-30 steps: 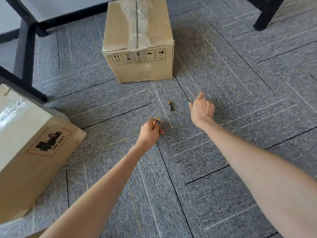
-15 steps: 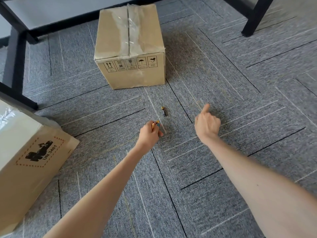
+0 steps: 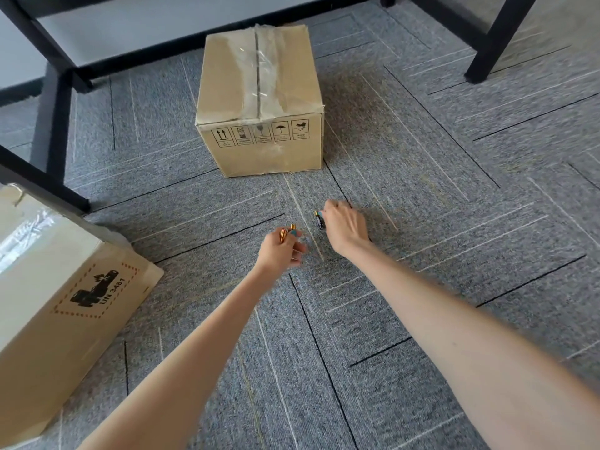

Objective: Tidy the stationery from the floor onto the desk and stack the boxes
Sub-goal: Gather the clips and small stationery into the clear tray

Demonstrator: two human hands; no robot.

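Observation:
My left hand (image 3: 281,250) hovers low over the grey carpet and grips two small gold-tipped batteries (image 3: 286,233), whose ends stick up out of the fist. Just to its right, my right hand (image 3: 344,226) is down on the floor with its fingertips closed round a third small dark battery (image 3: 320,219) that lies on the carpet. A taped cardboard box (image 3: 259,102) with handling symbols on its front stands on the floor straight behind the hands. A larger cardboard box (image 3: 48,303) with a UN 3481 label lies at the left edge.
Black desk legs (image 3: 48,190) run along the floor at the left and back, and another black leg (image 3: 487,50) stands at the upper right. Grey carpet tiles (image 3: 454,222) stretch to the right of the hands.
My right hand has swung left and down from a raised, pointing pose onto the lone battery. My left hand has stayed put with its batteries. The view has shifted so both boxes sit lower.

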